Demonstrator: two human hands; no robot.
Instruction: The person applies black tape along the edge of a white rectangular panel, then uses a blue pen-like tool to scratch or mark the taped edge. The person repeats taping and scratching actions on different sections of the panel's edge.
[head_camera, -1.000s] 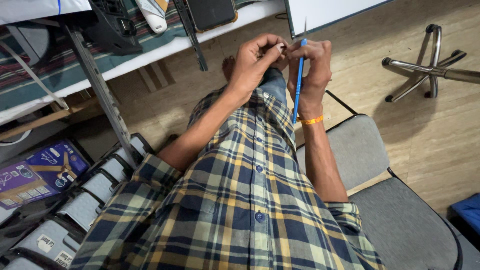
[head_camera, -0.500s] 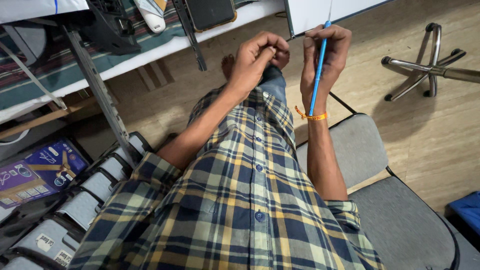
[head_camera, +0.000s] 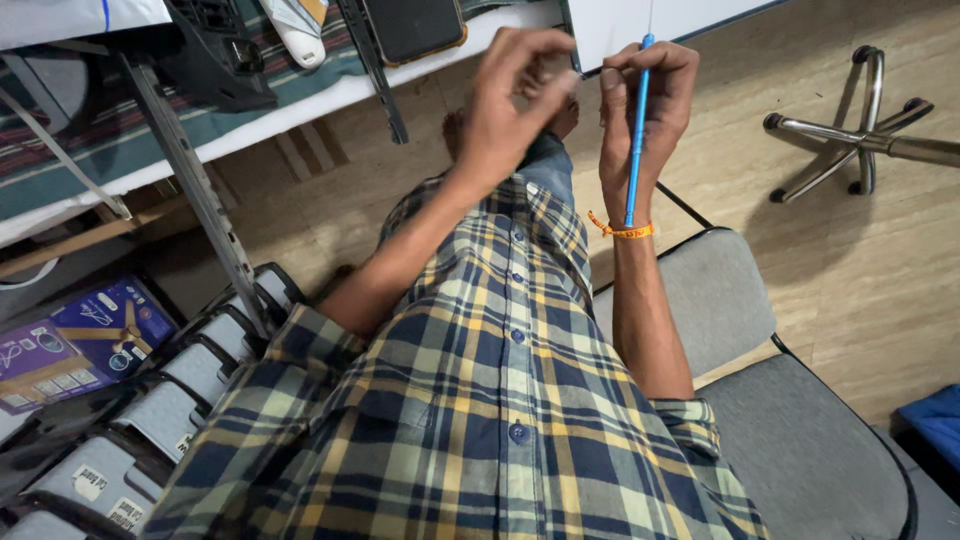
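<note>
My right hand (head_camera: 640, 110) is raised in front of me and pinches a thin blue stick-like tool (head_camera: 634, 140) that runs upright down along the palm to an orange wristband (head_camera: 622, 230). My left hand (head_camera: 508, 95) is lifted beside it with the fingers curled and the fingertips pinched near the tool's top. Whether the left fingers hold something small I cannot tell. Below them lie my checked shirt and a knee in blue cloth.
A grey padded chair (head_camera: 800, 440) stands at the right. A chrome chair base (head_camera: 860, 130) lies on the wooden floor beyond. A metal rack with a striped cloth (head_camera: 200, 100) and a dark phone (head_camera: 410, 25) is ahead. Grey cases (head_camera: 150, 410) and a purple box (head_camera: 70, 345) sit at the left.
Both hands have risen away from my lap. The right hand has lifted the blue tool higher and turned it more upright; the left hand stays close beside it.
</note>
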